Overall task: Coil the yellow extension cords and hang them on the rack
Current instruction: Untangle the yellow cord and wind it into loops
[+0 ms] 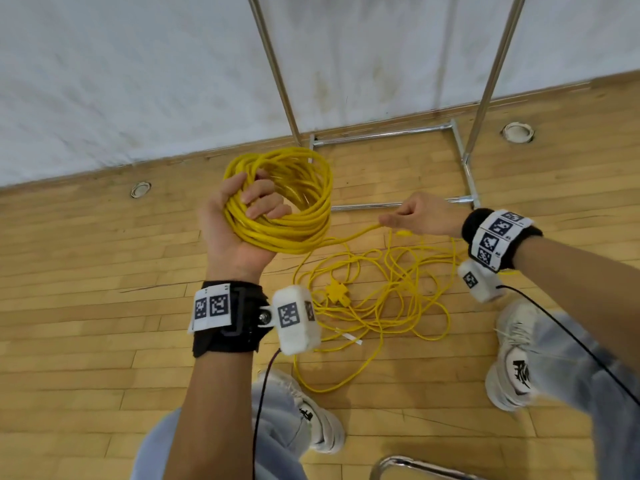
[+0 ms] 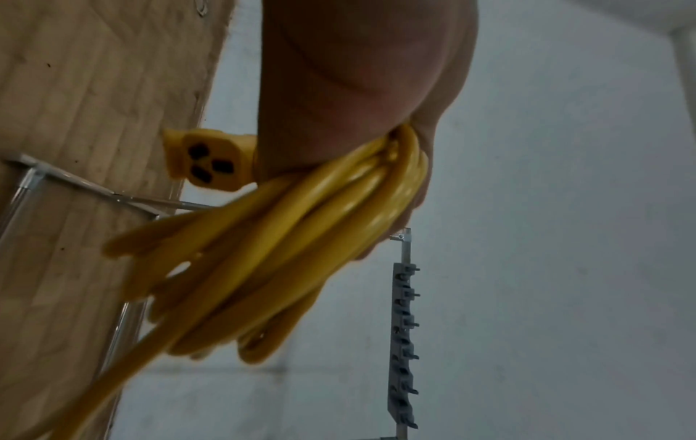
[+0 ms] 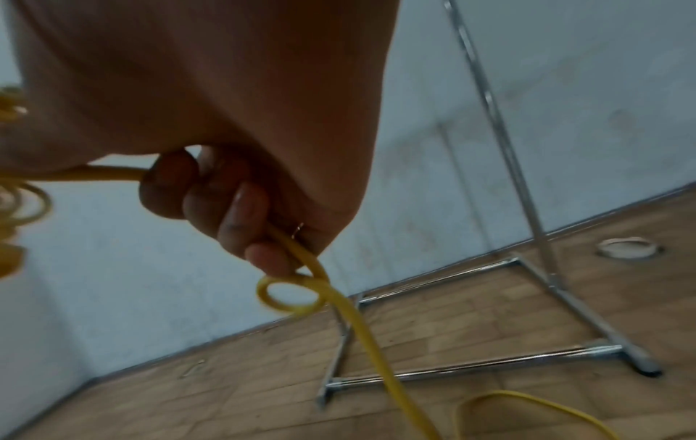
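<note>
Coiling is in progress. The left hand (image 1: 242,220) clenches the coil (image 1: 294,188). The right hand (image 1: 420,214), beside that grip, pinches the cord (image 1: 356,233); slack lies on the floor (image 1: 86,289) below. Next: lay another loop into the left grip, clearing the kink (image 3: 290,293).

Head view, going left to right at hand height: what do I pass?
Floor socket → left hand → coiled cord it grips → right hand pinching the free strand → rack upright.

A thick coil of yellow extension cord (image 1: 287,202) is held up at centre; its loose tangle (image 1: 381,299) sprawls on the floor, near the chrome rack (image 1: 464,157).
</note>
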Available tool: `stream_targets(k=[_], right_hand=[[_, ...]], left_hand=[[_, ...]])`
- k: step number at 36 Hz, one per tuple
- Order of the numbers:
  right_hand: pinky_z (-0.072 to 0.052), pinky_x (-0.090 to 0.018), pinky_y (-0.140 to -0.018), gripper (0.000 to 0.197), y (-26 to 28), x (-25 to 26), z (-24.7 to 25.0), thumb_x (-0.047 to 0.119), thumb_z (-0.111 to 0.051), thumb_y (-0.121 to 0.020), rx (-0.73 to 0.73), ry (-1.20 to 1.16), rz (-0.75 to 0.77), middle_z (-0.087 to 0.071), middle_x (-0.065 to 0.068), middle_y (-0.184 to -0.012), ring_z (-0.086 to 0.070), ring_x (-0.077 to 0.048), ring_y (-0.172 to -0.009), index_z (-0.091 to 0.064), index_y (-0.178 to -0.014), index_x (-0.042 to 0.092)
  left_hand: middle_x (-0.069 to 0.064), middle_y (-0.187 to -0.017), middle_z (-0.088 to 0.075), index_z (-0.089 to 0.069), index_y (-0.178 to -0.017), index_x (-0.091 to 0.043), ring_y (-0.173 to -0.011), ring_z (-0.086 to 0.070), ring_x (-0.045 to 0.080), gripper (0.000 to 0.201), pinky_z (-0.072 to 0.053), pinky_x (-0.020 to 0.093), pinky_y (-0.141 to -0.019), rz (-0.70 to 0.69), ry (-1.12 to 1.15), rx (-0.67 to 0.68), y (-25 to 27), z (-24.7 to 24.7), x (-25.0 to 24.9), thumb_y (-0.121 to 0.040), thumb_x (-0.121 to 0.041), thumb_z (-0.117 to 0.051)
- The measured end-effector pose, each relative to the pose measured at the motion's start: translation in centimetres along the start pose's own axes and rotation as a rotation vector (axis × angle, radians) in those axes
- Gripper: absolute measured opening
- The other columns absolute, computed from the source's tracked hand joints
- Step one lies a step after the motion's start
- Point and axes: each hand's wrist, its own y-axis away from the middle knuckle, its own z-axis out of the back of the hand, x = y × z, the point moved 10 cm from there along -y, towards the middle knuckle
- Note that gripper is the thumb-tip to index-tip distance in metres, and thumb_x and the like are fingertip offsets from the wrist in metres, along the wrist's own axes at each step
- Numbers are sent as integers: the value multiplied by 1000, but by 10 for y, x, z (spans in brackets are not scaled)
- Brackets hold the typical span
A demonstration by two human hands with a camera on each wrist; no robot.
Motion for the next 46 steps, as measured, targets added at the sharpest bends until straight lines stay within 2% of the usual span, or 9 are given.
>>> stream_targets(k=[10, 16, 23, 29, 31, 35, 39, 43, 46], right_hand=[[-27, -30, -55, 55, -13, 2, 54, 49, -81, -79, -367, 174, 30, -39, 4, -51, -33, -12, -50, -44, -51, 20], [-33, -29, -54, 54, -10, 24, 45, 58, -84, -74, -107, 464, 176, -50, 1, -61, -44, -16, -57, -57, -69, 11], [-38, -34, -62, 58, -5, -49, 48, 55, -68, -92, 77, 808, -174, -42, -4, -62, -39, -21, -56, -39, -63, 13], [-41, -51, -105, 35, 3, -36, 95, 27, -41, -104, -350, 920, -294, -68, -7, -124, -62, -34, -118, -64, -129, 25], [-45, -46, -96, 39, 5, -32, 98, 25, -36, -107, -416, 806, -280, -67, -12, -121, -63, -37, -115, -56, -140, 22], [-42, -36, -71, 50, 1, -20, 101, 48, -20, -110, -568, 334, -179, -58, -4, -78, -63, -34, -83, -57, -104, 15], [-45, -39, -81, 60, -9, -2, 92, 59, -21, -107, -513, 124, -128, -64, -6, -87, -62, -29, -85, -62, -90, 17], [-44, -25, -80, 11, -16, 18, 70, 22, -62, -99, -317, 272, -42, -69, -3, -108, -64, -26, -111, -73, -98, 21], [-44, -27, -89, 28, -11, 42, 27, 2, -63, -85, -99, 403, 93, -66, 0, -114, -59, -20, -114, -69, -82, 29]], left_hand=[[-7, -58, -45, -53, -99, -6, -42, -35, 7, 27, -24, 27, -52, 385, -437, 208, -1, -21, 74, -79, -14, -69], [-6, -57, -40, -48, -92, -10, -40, -38, 7, 40, -26, 25, -48, 518, -538, 114, -6, -2, 95, -69, -14, -80], [-8, -56, -41, -48, -92, -11, -41, -39, 6, 29, -31, 24, -49, 284, -397, 77, -14, -4, 55, -75, -15, -71], [-10, -58, -41, -55, -94, -11, -43, -38, 4, 21, -23, 25, -54, 197, -344, 86, -14, -12, 32, -77, -17, -66], [-10, -58, -42, -54, -94, -10, -44, -38, 5, 21, -26, 24, -53, 194, -341, 80, -14, -11, 33, -77, -17, -66], [-9, -57, -42, -45, -90, -15, -43, -38, 5, 27, -28, 24, -52, 207, -359, 41, -16, -3, 40, -75, -16, -69], [-9, -56, -39, -45, -89, -16, -42, -36, 5, 16, -22, 24, -53, 185, -399, -41, -17, 5, 42, -80, -17, -58], [-7, -57, -35, -52, -79, -14, -42, -31, 7, 4, -21, 24, -50, 113, -542, -189, -15, 12, 41, -82, -14, -53], [-6, -57, -35, -52, -69, -17, -43, -28, 8, 23, -19, 26, -51, 37, -610, -308, -13, 19, 35, -91, -9, -48]])
